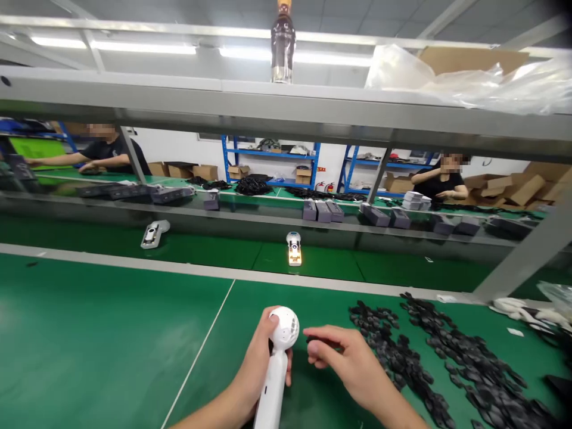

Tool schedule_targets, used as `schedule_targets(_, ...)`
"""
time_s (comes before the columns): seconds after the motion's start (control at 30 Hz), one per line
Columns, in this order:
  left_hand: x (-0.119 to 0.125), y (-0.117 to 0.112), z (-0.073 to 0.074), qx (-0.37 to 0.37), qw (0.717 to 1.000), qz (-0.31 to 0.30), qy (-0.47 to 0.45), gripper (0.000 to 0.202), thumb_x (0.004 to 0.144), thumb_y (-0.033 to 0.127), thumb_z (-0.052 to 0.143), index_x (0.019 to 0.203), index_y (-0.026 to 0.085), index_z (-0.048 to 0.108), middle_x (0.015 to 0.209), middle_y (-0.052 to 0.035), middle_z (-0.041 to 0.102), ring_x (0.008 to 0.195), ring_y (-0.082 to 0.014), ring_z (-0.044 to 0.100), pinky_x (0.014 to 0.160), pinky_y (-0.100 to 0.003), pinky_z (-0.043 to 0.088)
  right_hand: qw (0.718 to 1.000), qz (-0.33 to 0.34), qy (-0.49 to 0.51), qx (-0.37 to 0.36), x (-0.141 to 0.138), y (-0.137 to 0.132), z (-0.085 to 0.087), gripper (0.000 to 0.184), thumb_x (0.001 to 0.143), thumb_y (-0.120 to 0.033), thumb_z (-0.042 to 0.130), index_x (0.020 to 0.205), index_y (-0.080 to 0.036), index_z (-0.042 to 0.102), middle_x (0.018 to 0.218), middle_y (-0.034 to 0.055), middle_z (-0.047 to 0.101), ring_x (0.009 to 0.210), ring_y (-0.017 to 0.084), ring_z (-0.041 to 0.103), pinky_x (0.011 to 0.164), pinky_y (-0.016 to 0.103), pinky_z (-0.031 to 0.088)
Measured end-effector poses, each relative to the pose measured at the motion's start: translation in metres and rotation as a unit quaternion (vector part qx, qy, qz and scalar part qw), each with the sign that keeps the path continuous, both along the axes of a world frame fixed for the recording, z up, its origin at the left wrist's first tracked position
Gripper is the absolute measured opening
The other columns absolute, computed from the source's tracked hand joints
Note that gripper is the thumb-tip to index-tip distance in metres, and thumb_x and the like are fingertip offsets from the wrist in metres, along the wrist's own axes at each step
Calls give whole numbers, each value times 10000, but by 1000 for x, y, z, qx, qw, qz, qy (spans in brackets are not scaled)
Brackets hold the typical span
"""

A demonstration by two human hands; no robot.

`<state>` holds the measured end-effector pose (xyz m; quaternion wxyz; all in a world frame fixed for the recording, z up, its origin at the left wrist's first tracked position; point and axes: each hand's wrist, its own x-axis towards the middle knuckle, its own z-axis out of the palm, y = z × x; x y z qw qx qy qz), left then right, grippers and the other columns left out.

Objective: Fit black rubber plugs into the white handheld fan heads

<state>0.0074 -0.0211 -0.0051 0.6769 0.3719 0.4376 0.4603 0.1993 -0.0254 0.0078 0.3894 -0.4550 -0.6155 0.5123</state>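
I operate from a distance, w/ 12 o'clock pointing away from the wearer. The glossy white plastic handheld device w/ a round head and a long handle [277, 364] is at 6 o'clock, in the L hand [255, 356]. The fingers of this hand are wrapped round it near the neck, w/ the thumb on the head. At approx 5 o'clock is the R hand [353, 358]; its thumb and index finger pinch a small dark black piece [310, 339], mostly hidden, so I can't tell its exact shape.

About progress: the device's shell looks whole on the side which I see, and its head has a patch of slots toward 3 o'clock. The piece is near the head but apart from it, so I judge that nothing is joined there yet. Whether the hidden side is done, I can't tell.

Much material is left: at 4 o'clock, many small flat black parts [473, 357] lie loose in long heaps on the smooth green tabletop [111, 333]. Beyond the pale edge rail, one white unit w/ exposed inner parts [294, 249] lies at 12 o'clock, and a similar tilted white unit [152, 235] at approx 10; both look unclosed, IMO.
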Motion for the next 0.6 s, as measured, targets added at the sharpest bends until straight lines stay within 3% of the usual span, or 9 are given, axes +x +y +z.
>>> schedule_targets(0.13,-1,1,-4,-15,999,-32,21,532,926,761,445,1092,257,479,611,52,611,399,-138,573,387,-195,405,999,-11,10,-34,-1,-4,2,247,892,-411,729,911,-180,811,785,68,782,754,219,739,692,283,605)
schedule_targets(0.3,4,-7,-5,-6,991,-96,91,592,923,801,403,1238,300,433,634,55,620,368,-125,512,345,-184,381,998,-7,13,-55,-6,-7,6,260,842,-394,775,719,-170,729,638,46,739,602,180,680,588,252,540)
schedule_targets(0.43,5,-12,5,19,984,-121,130,608,943,782,379,1316,302,375,617,48,629,411,-124,492,379,-166,357,998,-9,-41,-41,-6,-7,8,260,851,-394,746,705,-181,712,623,40,726,594,180,663,577,256,499)
schedule_targets(0.6,4,-16,16,29,979,-110,172,570,944,769,396,1248,288,435,540,84,534,429,-128,471,397,-168,349,991,-36,-118,-44,-2,-5,4,290,848,-407,735,659,-194,676,549,21,682,534,175,636,528,253,438)
